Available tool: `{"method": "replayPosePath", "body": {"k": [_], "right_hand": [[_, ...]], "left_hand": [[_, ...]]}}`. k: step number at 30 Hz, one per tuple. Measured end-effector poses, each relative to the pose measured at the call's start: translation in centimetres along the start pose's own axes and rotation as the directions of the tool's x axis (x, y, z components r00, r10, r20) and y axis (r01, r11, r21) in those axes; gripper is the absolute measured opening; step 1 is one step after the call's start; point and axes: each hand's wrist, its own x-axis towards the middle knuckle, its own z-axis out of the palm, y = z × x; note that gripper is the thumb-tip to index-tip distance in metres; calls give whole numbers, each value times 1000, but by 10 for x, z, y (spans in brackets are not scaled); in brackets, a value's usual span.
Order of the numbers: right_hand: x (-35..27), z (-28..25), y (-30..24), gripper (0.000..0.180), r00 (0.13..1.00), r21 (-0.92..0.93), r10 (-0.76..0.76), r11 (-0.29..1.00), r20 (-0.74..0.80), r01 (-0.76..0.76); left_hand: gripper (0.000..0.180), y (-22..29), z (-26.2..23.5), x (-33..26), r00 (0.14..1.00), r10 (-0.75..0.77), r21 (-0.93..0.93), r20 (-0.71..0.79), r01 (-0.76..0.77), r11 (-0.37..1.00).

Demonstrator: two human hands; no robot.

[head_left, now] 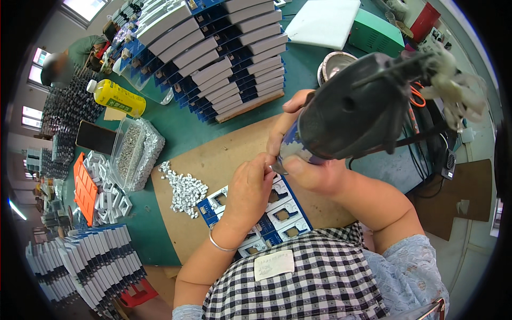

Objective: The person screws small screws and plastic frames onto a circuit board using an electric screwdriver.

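My right hand (pixel 320 173) wraps around a blue-and-black electric screwdriver (pixel 346 114), its dark upper end looming close to the camera. Fingertips of my left hand (pixel 246 192) are pinched together just beside the tool's lower end; what they hold, if anything, is hidden. Beneath both hands lies a blue circuit board panel (pixel 288 186) with white plastic frames (pixel 285 214) set on it in rows. My left hand and wrist cover part of the panel. Left of it, a loose heap of small white plastic parts (pixel 184 189) rests on a brown board (pixel 213 152).
A clear tub (pixel 118 173) of small metal screws stands at left, near a phone (pixel 96 137), a yellow bottle (pixel 120 98) and an orange tray (pixel 85 186). Tall stacks of blue-and-white panels (pixel 213 58) rise ahead. Cables (pixel 421 154) run at right. Another person (pixel 80 53) works far left.
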Motion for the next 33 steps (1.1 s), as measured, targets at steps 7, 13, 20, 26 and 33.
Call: {"method": "replayPosePath", "body": {"k": [7, 13, 20, 26, 33], "right_hand": [[2, 8, -4, 62, 999, 56, 47, 997, 10, -47], [-1, 6, -2, 56, 997, 20, 52, 998, 51, -53], [-1, 7, 10, 52, 981, -87, 176, 982, 81, -169], [-2, 15, 1, 44, 980, 186, 199, 962, 27, -201], [-3, -1, 6, 60, 980, 369, 142, 926, -137, -83]], "left_hand": [[43, -3, 0, -2, 999, -26, -30, 33, 27, 999], [49, -7, 4, -6, 998, -16, -35, 53, 18, 999], [42, -6, 0, -2, 993, -70, -11, 91, 72, 997], [37, -1, 0, -1, 997, -83, -132, 1, 83, 988], [29, -18, -43, -26, 995, -20, 102, -94, 30, 994]]}}
